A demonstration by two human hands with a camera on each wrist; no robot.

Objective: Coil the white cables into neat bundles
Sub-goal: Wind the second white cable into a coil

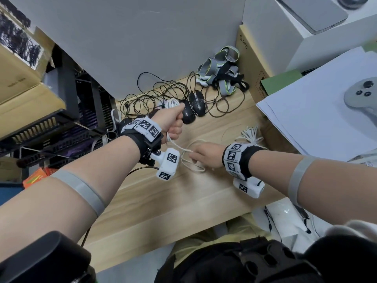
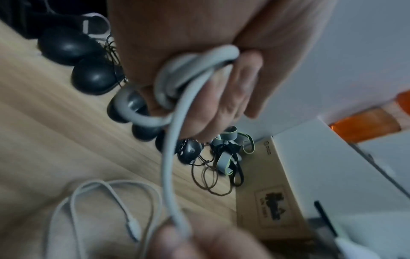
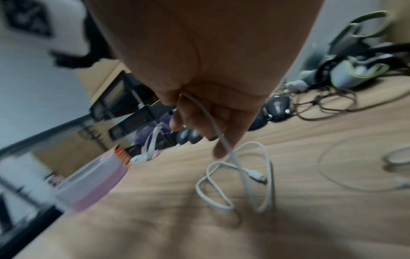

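My left hand [image 1: 173, 121] is raised above the wooden table [image 1: 155, 201] in a fist around several loops of a white cable [image 2: 177, 157]; the loops stick out of the top of the fist. From the fist the cable [image 1: 179, 147] runs down to my right hand [image 1: 204, 155], which pinches it low over the table. In the right wrist view the cable [image 3: 221, 140] passes through the curled fingers [image 3: 219, 150] and its loose tail lies in loops on the wood, ending in a white plug [image 3: 257, 175]. A second white cable bundle [image 1: 251, 135] lies behind my right wrist.
Two black mice [image 1: 193, 109] with tangled dark cords [image 1: 159, 92] lie just behind the left hand. Grey and green straps [image 1: 222, 72] sit by a cardboard box [image 1: 251, 64]. White sheets [image 1: 318, 111] and a grey controller [image 1: 361, 94] lie right; black trays [image 1: 51, 127] stand left.
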